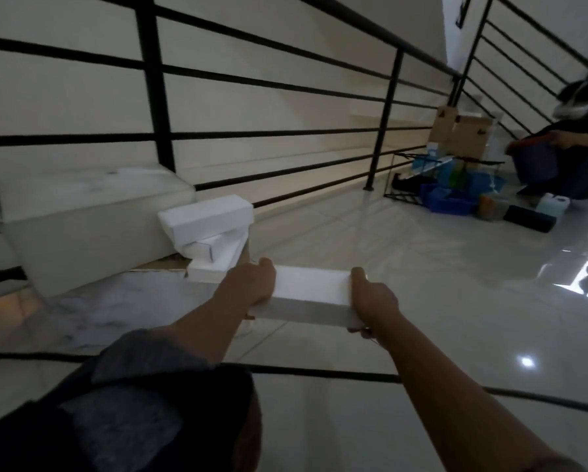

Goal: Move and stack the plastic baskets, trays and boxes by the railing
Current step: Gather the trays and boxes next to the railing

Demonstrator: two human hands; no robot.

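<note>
I hold a flat white box (pixel 311 296) out in front of me above the glossy floor. My left hand (pixel 251 284) grips its left end and my right hand (pixel 374 301) grips its right end. Just beyond it, a loose stack of white boxes (pixel 207 216) lies by the black railing (pixel 156 80), the top one long and lying across the tilted ones beneath. Far right, blue plastic baskets (pixel 451 199) and other containers sit on the floor near the railing's corner.
A large translucent white tub (pixel 81 226) stands left of the stack. A cardboard box (pixel 463 137) and a black wire rack (pixel 408 185) stand at the far corner. A person (pixel 578 148) sits at far right with a purple bin. A black cable (pixel 320 373) crosses the floor.
</note>
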